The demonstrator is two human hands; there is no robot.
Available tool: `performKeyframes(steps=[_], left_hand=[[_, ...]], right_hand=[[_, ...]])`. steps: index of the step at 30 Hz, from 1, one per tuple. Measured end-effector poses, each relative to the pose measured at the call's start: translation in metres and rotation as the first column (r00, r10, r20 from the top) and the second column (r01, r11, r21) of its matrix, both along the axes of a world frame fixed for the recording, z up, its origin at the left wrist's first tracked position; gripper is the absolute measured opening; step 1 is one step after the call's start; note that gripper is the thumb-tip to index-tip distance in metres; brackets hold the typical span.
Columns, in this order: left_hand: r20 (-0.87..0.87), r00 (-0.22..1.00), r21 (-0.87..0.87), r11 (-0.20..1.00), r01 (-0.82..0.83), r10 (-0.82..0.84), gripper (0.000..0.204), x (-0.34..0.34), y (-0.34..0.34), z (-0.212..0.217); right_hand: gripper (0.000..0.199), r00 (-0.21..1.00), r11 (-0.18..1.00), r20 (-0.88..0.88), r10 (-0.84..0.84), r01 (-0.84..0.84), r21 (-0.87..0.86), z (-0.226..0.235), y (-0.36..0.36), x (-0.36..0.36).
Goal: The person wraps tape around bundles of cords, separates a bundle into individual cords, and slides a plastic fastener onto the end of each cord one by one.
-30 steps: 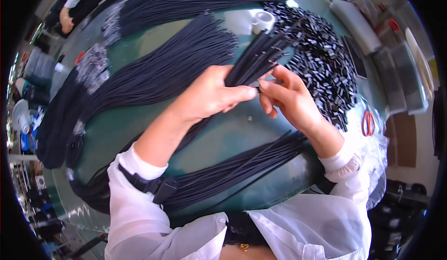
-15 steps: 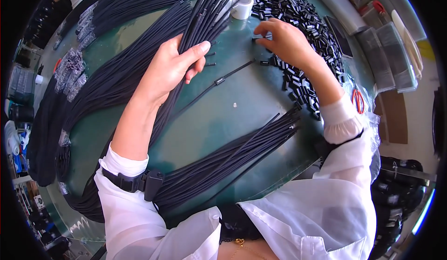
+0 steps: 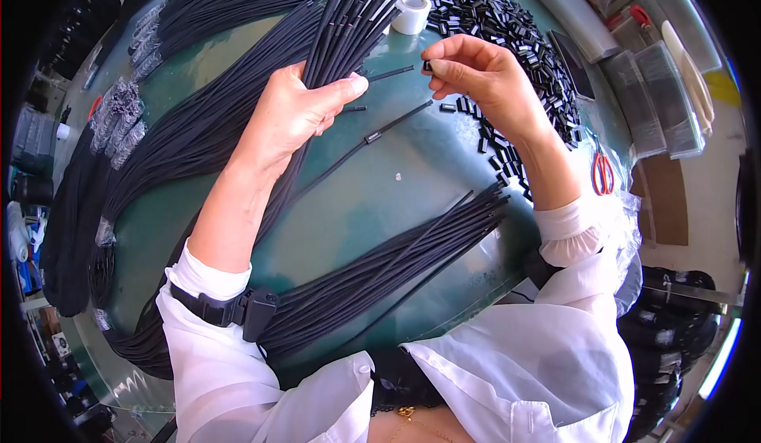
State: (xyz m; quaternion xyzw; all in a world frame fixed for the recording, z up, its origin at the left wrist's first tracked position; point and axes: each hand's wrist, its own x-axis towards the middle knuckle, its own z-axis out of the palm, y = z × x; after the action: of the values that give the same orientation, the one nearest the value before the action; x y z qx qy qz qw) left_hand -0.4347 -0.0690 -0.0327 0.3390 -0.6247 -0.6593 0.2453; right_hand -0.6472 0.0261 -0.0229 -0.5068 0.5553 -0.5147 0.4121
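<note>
- Left hand (image 3: 297, 114) grip: clenched round a bundle of black cords (image 3: 349, 19), raised higher than half a second ago.
- Right hand (image 3: 479, 74): now off the pile, pinching one small black sleeve (image 3: 428, 66) at fingertips.
- One cord end (image 3: 392, 72) sticks out toward it; threading looks next.
- Loose sleeve pile (image 3: 515, 38) on green desk (image 3: 380, 205).

Green worktop (image 3: 412, 205): bundles of black cords (image 3: 396, 272), heap of small black sleeves (image 3: 515, 34), white tape roll (image 3: 412, 12), red-handled scissors (image 3: 602, 173), one loose cord (image 3: 372, 138).
</note>
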Motion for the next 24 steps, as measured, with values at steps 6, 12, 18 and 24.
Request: performKeyframes(steps=[6, 12, 18, 24], left_hand=[[0.004, 1.000, -0.013, 0.999, 0.030, -0.030, 0.024, -0.006, 0.009, 0.005], [-0.023, 0.983, 0.032, 0.983, 0.182, -0.182, 0.017, -0.005, 0.015, 0.002], [-0.001, 0.952, 0.040, 0.952, 0.304, -0.305, 0.022, -0.001, 0.005, -0.002], [-0.012, 0.998, -0.072, 0.995, -0.065, 0.064, 0.025, 0.000, -0.005, -0.009]], right_hand=[[0.013, 0.999, 0.999, -0.043, 0.011, -0.012, -0.036, -0.005, 0.007, 0.005], [0.014, 0.984, 0.991, -0.119, 0.133, -0.134, -0.002, -0.005, 0.009, 0.037], [0.017, 0.952, 0.972, 0.244, 0.187, -0.216, 0.095, -0.003, 0.012, 0.033], [0.013, 0.883, 0.988, -0.459, 0.101, -0.036, 0.148, -0.007, 0.002, -0.012]])
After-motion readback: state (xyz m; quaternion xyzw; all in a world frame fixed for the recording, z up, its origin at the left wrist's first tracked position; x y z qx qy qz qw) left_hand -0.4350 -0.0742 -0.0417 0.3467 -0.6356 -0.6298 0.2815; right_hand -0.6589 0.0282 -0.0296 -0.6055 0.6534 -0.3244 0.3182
